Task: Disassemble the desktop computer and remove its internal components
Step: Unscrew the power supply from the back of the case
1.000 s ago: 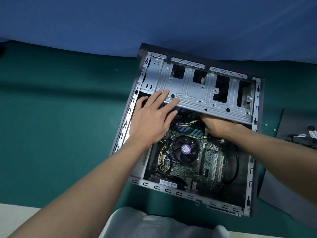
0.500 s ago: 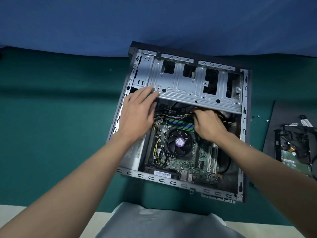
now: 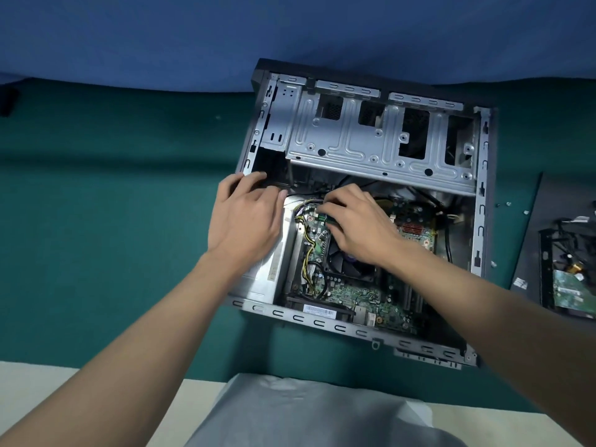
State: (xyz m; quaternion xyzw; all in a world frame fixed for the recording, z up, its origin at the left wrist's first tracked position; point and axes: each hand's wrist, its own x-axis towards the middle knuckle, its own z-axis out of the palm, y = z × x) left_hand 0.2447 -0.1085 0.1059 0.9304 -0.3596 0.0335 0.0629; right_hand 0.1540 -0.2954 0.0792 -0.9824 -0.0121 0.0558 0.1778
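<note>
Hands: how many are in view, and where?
2. The left hand rests on the left rim of the computer case; the right hand is inside, fingers down on the motherboard. None appears hidden.

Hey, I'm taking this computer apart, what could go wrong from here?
The right grip is at the memory sticks, close to the drive cage: its metal edge might scrape knuckles. Tugging a stick at an angle might strain the board. The yellow wires nearby might snag a finger.
</note>
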